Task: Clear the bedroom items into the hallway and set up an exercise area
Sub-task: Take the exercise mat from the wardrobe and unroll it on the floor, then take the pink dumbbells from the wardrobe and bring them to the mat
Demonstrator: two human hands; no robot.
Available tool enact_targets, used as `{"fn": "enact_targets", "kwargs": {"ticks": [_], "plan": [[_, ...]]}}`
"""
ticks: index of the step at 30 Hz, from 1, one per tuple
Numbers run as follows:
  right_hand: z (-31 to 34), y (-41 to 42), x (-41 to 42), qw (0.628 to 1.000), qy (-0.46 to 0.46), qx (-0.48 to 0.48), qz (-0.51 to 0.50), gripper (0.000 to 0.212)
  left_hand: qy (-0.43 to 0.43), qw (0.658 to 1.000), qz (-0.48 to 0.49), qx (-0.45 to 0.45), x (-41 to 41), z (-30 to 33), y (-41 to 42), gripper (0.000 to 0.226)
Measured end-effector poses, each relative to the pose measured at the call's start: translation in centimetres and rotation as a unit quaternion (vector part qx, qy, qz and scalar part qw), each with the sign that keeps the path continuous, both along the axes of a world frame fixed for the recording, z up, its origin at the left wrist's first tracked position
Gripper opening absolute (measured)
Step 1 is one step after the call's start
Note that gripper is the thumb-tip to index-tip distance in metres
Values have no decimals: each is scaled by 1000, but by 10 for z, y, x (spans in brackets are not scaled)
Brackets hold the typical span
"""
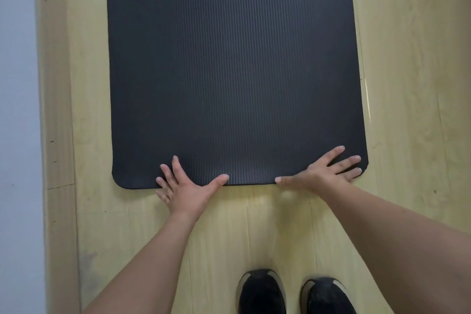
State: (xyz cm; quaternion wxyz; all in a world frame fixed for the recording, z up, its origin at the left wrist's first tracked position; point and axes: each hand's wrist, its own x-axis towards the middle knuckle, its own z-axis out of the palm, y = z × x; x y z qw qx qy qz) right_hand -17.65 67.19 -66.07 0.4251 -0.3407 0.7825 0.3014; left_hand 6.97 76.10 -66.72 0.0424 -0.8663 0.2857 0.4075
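1. Left hand (187, 187): fingers straight and spread, laid flat, palm down, across the near short edge of the exercise mat (234, 71). The fingertips rest on the mat; the heel of the hand lies on the wooden floor (277, 232) just below the edge. It grips nothing.

2. Right hand (323, 173): likewise flat with fingers splayed, pressing the mat near its lower-right corner. The thumb lies along the near edge, and nothing is held.

3. Relation between the 2 hands: both sit on the same short edge in the lower middle of the frame, thumbs pointing toward each other with a gap between them. The right hand is closer to its corner than the left hand is to the lower-left corner.

4. Mat position: unrolled, flat, dark and ribbed. Its long axis runs straight up the frame, away from the hands; the far end passes out of the top of the frame.

5. Surroundings: a wall (15, 109) runs down the left of the frame, parallel to the mat's long side. 2 dark shoes (262, 293) stand at the bottom, behind the hands.

6. Judgement: any smoothing or shift would go along the long axis; both hands are equally placed for it.
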Motion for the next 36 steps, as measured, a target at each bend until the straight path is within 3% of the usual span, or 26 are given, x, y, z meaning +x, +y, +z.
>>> {"fn": "enact_targets", "kwargs": {"ticks": [3,12,14,17,22,29,36], "plan": [[-7,8,-3,1000,2,-23,18,172,-13,999,32,26,-14,-7,-16,149],[-14,16,-4,994,10,-72,84,162,-47,994,-38,91,-10,-24,-16,141],[2,18,-10,993,-11,-70,95,149,-67,983,-74,154,-14,-7,-24,132],[44,15,-29,991,-41,-80,100,127,-91,967,-150,186,-35,39,-45,97],[180,-7,-88,978,-68,-152,122,107,-36,963,-265,45,-111,177,-104,76],[431,-14,-175,973,-70,-200,90,102,-4,895,-442,-52,-228,436,-164,68],[651,54,-273,968,-56,-238,54,98,-3,821,-561,-105,-340,673,-141,64]]}}
